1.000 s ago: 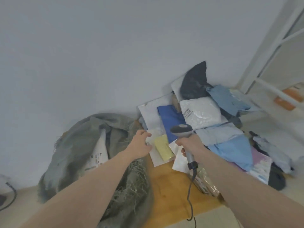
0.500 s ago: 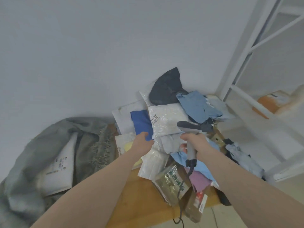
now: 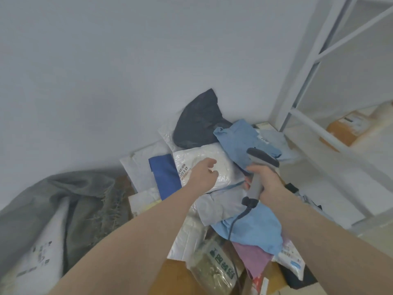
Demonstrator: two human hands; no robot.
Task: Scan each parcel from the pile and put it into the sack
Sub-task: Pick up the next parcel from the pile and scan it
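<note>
Fingers of the left hand [image 3: 203,175], loosely curled, hover over the white parcel [image 3: 204,165]; grab its label-side edge while the right hand [image 3: 264,180] grips the scanner [image 3: 258,167].

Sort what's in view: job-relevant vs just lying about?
Job: white parcel under the left hand; scanner held in the right hand; parcel pile; grey sack, one parcel visible inside.

Lying about: white shelf frame; orange box on the shelf.
</note>
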